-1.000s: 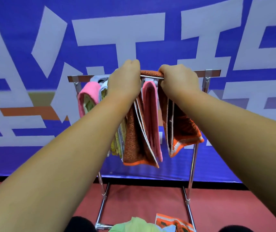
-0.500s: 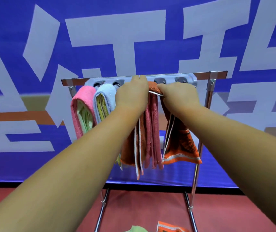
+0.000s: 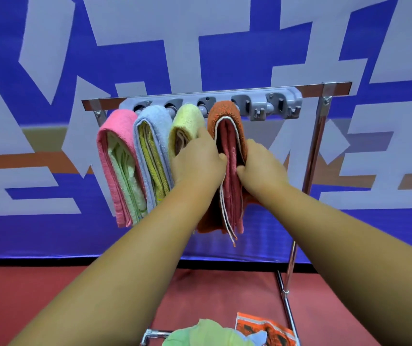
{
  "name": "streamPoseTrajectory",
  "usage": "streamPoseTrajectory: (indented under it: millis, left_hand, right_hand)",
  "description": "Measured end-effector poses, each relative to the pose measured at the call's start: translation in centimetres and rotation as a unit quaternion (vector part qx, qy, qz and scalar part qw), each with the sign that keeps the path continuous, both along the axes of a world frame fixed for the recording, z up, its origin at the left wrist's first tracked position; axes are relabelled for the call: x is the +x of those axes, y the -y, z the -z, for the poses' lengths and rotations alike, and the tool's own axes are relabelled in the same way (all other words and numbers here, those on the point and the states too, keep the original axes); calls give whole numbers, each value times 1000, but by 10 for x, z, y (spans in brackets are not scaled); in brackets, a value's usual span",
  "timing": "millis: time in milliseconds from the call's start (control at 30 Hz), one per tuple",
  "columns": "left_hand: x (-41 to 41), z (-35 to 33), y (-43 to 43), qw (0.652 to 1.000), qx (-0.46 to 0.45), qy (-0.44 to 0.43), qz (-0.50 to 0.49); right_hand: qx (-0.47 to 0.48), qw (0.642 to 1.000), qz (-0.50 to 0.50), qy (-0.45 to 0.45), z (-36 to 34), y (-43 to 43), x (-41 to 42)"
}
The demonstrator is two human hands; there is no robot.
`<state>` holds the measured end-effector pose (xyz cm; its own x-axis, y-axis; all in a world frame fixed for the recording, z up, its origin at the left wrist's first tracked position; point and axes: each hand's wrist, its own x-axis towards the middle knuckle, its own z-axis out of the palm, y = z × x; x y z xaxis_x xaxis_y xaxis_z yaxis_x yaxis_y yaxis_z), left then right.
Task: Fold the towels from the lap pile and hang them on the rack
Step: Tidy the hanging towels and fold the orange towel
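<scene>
Left grip laid flat, fingers straight, on the left face of the rust-orange terry towel draped over its peg; right grip pinching the same towel's right side, thumb at the front edge, other fingers hidden behind. Leftmost on the chrome rack with grey peg bar: pink terry towel with pale green layers folded inside, then light blue terry towel wrapping yellow ones, then pale yellow terry towel touching the left grip. Right of the orange towel, two more grey pegs. Likely trouble: an uneven downward tug dragging the red inner layers and white-edged folds out below, or the whole bundle off its peg; knuckles nudging the yellow neighbour askew. No true container; lap pile at the bottom edge holding a pale green cloth and an orange patterned cloth, not yet hung.
</scene>
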<state>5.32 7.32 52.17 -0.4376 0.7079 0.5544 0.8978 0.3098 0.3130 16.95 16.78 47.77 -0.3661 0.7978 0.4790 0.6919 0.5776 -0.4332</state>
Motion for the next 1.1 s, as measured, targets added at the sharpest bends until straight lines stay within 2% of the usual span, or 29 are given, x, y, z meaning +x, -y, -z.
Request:
streamPoseTrajectory:
  millis: [100,200,267,367,500,767,933,1033,1100]
  left_hand:
    - [-3,21,2,999,-21,24,4]
    - [-12,39,2,998,-62,29,1]
    - [-18,49,2,995,-87,45,1]
    - [-25,62,2,993,-109,45,6]
    - [-29,74,0,992,-120,23,0]
    - [-31,90,-11,988,-147,-24,-49]
    - [-29,109,-22,982,-172,72,-26]
    - [-25,120,-27,970,-189,155,13]
    - [-21,126,-29,964,-203,168,33]
  right_hand:
    - [-103,988,-97,-54,18,1,-6]
    - [-158,962,-203,-88,28,10,-8]
    - [-178,948,-235,-123,33,15,-8]
    - [-157,957,-198,-144,40,14,-14]
    - [-160,980,-60,-99,50,10,-23]
    - [-138,984,65,-97,50,-1,-5]
    - [-115,989,65,-61,49,3,11]
    - [-119,991,20,-54,59,12,9]
    - [-126,991,-12,-49,68,18,5]
